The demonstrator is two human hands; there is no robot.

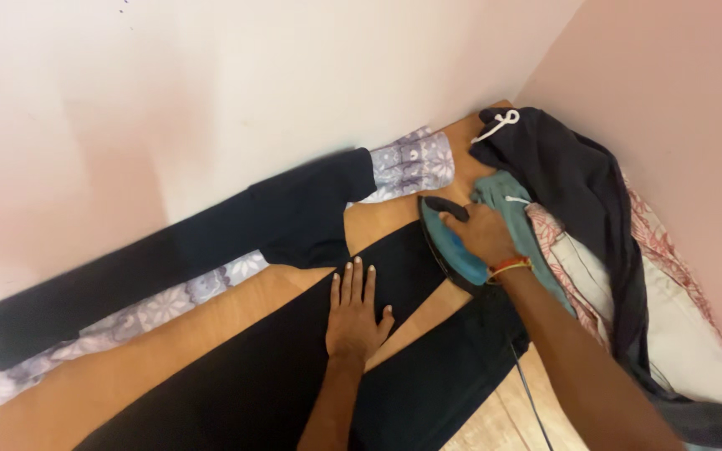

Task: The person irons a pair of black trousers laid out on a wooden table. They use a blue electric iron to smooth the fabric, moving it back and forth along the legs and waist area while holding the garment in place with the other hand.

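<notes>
Head view shows the iron (451, 244) tipped on its edge at the black trousers' (294, 367) far end, on the wooden table (110, 376). Right hand (485, 234) grips its handle; left hand (355, 313) lies flat, fingers spread, likely pinning cloth smooth. No containers; a clothes pile (620, 242) sits right.
</notes>
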